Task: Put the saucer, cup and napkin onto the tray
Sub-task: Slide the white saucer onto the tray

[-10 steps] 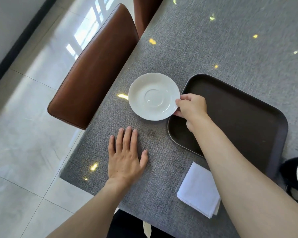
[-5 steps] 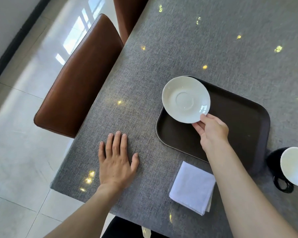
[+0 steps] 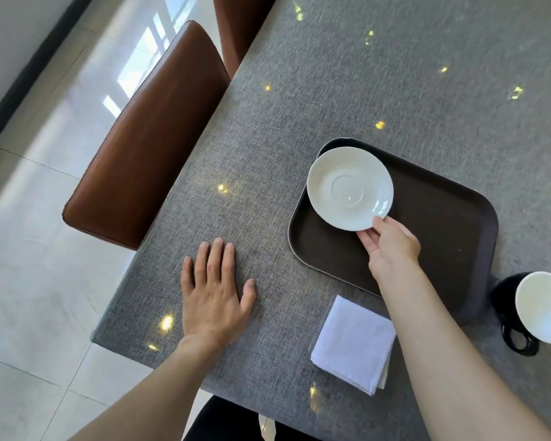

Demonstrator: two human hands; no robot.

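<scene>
The white saucer (image 3: 350, 188) lies over the far left corner of the dark brown tray (image 3: 442, 224). My right hand (image 3: 390, 246) pinches the saucer's near rim, thumb on top and fingers under it. I cannot tell whether the saucer rests flat on the tray. My left hand (image 3: 215, 291) lies flat on the grey table with fingers spread, holding nothing. A folded white napkin (image 3: 353, 343) sits on the table in front of the tray. The black cup (image 3: 535, 308) with a white inside stands to the right of the tray, partly cut off by the frame edge.
The grey cloth-covered table (image 3: 363, 90) has its left edge close to my left hand. A brown leather chair (image 3: 147, 138) stands against that edge, with a second one (image 3: 239, 23) further back. Tiled floor lies to the left.
My right hand carried the saucer from the table, left of the tray, rightward over the tray's far left corner. My left hand has stayed flat on the table.
</scene>
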